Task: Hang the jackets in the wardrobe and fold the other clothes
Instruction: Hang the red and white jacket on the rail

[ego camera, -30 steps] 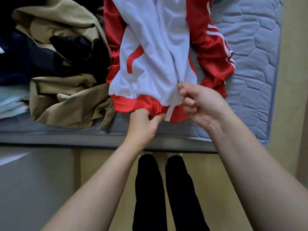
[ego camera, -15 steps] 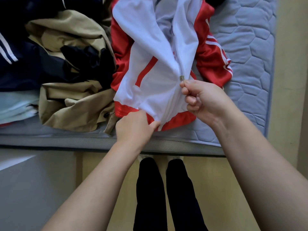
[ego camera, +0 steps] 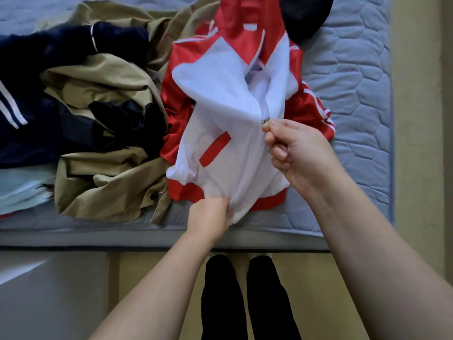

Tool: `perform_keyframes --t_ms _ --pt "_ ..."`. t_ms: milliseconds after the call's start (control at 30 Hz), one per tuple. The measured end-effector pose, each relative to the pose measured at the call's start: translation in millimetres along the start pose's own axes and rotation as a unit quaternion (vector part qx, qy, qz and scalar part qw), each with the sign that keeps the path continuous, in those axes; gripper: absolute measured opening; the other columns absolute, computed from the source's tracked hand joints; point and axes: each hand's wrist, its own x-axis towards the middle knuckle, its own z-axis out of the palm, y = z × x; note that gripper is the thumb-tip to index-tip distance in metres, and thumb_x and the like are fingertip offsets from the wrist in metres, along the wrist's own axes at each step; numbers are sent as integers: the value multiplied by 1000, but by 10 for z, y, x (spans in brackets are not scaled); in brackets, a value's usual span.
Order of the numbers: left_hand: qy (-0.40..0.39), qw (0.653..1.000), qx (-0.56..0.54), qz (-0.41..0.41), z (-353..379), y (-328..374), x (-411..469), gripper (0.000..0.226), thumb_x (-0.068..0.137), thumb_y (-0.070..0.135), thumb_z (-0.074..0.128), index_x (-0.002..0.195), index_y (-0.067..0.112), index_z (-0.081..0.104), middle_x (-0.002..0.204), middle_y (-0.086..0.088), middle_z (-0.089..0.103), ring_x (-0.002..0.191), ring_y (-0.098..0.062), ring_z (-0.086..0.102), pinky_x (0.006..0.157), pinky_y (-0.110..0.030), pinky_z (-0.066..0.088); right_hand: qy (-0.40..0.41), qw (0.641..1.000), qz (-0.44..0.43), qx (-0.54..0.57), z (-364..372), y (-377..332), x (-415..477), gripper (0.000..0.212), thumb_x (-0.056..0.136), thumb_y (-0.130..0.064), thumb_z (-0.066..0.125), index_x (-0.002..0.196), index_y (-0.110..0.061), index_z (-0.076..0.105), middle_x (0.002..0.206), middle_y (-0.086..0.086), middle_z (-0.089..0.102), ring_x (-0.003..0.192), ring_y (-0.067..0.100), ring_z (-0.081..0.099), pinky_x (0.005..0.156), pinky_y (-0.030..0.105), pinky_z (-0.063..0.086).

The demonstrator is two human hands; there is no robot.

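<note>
A red and white track jacket lies on the blue-grey mattress, its white front facing up and its red sleeves spread to the sides. My left hand pinches the jacket's bottom hem near the mattress edge. My right hand grips the small metal zip pull about halfway up the front. Above the pull the front gapes open; below it the two halves are joined.
Left of the jacket is a heap of clothes: a tan coat, a navy garment with white stripes, a black item and a pale blue fabric. A dark garment lies at the top. My legs stand by the bed.
My right hand has drawn the zip pull up the jacket's front, from near the hem to about halfway. My left hand has kept its hold on the hem. The view has shifted so more of the jacket's top shows.
</note>
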Motion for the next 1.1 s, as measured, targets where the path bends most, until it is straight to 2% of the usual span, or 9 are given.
perform_keyframes --t_ms 67,133,233,333,533,600,767,867,1100 --pt "-29 999 -1 -13 25 -41 -22 18 89 31 52 77 23 42 91 -8 64 89 -33 61 63 -30 34 -4 1000 -12 -21 3 -52 27 19 96 -10 48 80 -8 58 58 -2 51 36 3 29 35 14 18" --pt "-4 1000 -21 -5 -75 19 0 25 89 37 53 75 19 42 83 -6 62 85 -30 61 61 -29 34 -5 999 -13 -32 2 -57 55 19 96 -10 49 80 -8 58 57 -3 52 37 3 30 35 14 18" --pt "113 987 -109 38 -355 231 83 37 88 44 56 69 19 37 63 4 46 65 -19 51 53 -31 29 -3 999 -10 -36 5 -59 72 19 96 -11 50 80 -8 59 57 -3 53 37 3 30 36 14 19" --pt "205 963 -164 64 -525 345 186 42 89 33 60 60 21 31 55 5 39 56 -17 45 48 -30 27 3 1000 -22 -18 10 -133 69 19 96 -11 49 80 -8 59 58 -3 52 36 3 30 35 14 19" --pt "41 995 -88 -17 -59 62 91 34 92 31 52 65 18 35 63 4 44 75 -26 58 57 -30 34 17 998 -45 43 -11 -303 87 19 97 -10 48 81 -8 59 55 -6 52 35 2 29 33 14 18" --pt "16 995 -90 -31 -23 44 69 38 91 32 53 62 20 32 62 4 42 71 -24 55 56 -29 33 10 998 -45 32 -15 -278 80 20 97 -11 48 80 -9 59 57 -5 52 36 3 30 34 14 19" --pt "109 979 -171 26 -382 331 209 43 85 35 61 59 22 31 58 5 39 55 -11 42 48 -26 25 18 998 -41 46 -64 -244 99 22 97 -9 47 78 -9 60 55 -4 52 35 3 30 34 14 18" --pt "179 962 -196 62 -620 490 310 46 87 35 62 58 26 28 56 7 38 56 -14 43 49 -29 27 23 998 -44 44 -82 -250 77 22 97 -9 47 79 -9 60 56 -4 52 36 4 30 34 14 18" --pt "122 978 -170 5 -362 362 358 43 90 36 61 60 22 33 57 6 41 53 -12 42 48 -28 27 46 998 -28 35 -126 -209 18 21 97 -8 47 81 -7 61 57 -3 52 35 3 31 34 13 20"
